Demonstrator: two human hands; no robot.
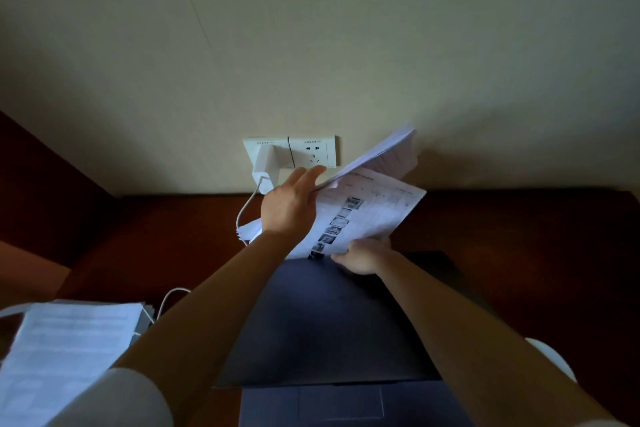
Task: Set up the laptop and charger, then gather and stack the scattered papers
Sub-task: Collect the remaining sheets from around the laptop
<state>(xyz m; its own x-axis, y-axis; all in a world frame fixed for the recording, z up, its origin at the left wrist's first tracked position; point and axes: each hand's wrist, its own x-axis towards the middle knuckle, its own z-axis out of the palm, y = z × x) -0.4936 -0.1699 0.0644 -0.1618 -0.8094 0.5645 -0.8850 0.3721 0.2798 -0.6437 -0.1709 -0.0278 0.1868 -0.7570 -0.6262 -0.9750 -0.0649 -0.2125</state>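
Observation:
A dark blue laptop (325,326) stands open on the brown desk (519,246), seen from above its lid. A white charger (265,163) is plugged into the wall socket (313,151), and its cable (244,210) runs down to the desk. Behind the laptop I hold a sheaf of printed papers (367,208) off the desk. My left hand (291,207) grips its left side and lifts the top sheets. My right hand (363,257) pinches the lower edge. A second stack of papers (65,354) lies at the desk's front left.
A plain cream wall rises behind the desk. More white cable (166,302) loops between the left stack and the laptop. A white rounded object (550,357) shows at the right edge beside my right arm. A dark wooden panel (41,184) stands at the left.

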